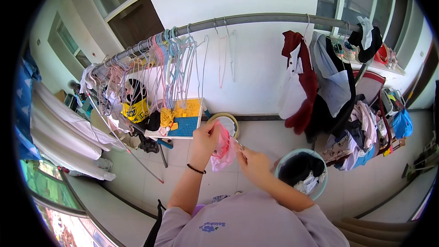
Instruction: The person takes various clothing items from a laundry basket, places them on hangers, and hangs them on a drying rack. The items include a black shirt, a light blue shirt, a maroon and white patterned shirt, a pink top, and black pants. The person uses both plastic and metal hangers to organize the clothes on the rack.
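A small, thin pink garment (223,159) hangs between my hands in front of my chest. My left hand (205,140), with a dark bead bracelet at the wrist, grips its upper edge. On the other side, my right hand (254,164) pinches the garment's edge with the fingertips. Folds hide the garment's exact shape. Below my right forearm, a pale blue tub (321,188) on the floor holds black and white clothes (301,168). Behind the garment stands a round basin (237,123) with a yellowish rim, partly covered by my left hand.
A grey rail (250,18) spans the view, crowded with hangers (164,65) at left. A maroon-and-white garment (301,79) hangs at right. Clothes are heaped on a chair (368,79). A small table with a blue and yellow studded top (188,123) stands left; a thin pole (137,159) leans nearby.
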Demonstrator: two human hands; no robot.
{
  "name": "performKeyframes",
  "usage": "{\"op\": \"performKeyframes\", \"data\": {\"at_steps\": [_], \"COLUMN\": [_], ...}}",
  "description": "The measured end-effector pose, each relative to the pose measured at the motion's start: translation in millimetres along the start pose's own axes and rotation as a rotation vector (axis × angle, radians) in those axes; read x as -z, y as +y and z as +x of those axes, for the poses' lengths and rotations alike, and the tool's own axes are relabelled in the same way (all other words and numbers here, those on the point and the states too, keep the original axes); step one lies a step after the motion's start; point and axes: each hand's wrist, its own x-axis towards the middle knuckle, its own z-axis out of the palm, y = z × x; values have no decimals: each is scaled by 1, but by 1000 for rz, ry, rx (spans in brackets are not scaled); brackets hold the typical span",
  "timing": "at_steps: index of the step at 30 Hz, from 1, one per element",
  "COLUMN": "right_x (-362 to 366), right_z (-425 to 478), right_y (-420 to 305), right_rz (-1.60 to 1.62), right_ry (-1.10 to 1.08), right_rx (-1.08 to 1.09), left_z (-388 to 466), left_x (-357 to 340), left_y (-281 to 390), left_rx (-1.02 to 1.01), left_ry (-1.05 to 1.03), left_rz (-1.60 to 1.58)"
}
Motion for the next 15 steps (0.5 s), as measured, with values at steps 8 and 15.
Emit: {"op": "performKeyframes", "data": {"at_steps": [8,15], "right_x": [-25,20], "right_z": [3,-4], "right_y": [29,18], "right_rz": [151,512], "right_ry": [176,104], "right_rx": [-11,45], "left_z": [-43,-41], "left_x": [-17,19], "left_y": [43,60], "left_rx": [-237,-718], "left_ry": [-208,15], "left_rz": [-20,170]}}
